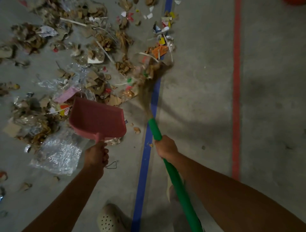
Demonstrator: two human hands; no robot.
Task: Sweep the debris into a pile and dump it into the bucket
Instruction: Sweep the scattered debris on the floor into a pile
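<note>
My left hand (96, 155) grips the handle of a pink dustpan (97, 118), which hangs tilted and empty just above the floor at the near edge of the debris. My right hand (165, 146) is closed around the green handle of a broom (173, 173). The broom's brown bristles (149, 82) are blurred and touch the right edge of the debris (99, 49). The debris is torn cardboard, dry leaves, plastic film and coloured paper scraps, spread over the upper left of the concrete floor. An orange curved edge (296, 1) shows at the top right corner; I cannot tell if it is the bucket.
A blue tape line (145, 165) runs up the floor between my hands. A red tape line (236, 99) runs parallel further right. A sheet of bubble wrap (56, 154) lies left of my left hand. My foot in a beige clog (109, 218) is at the bottom.
</note>
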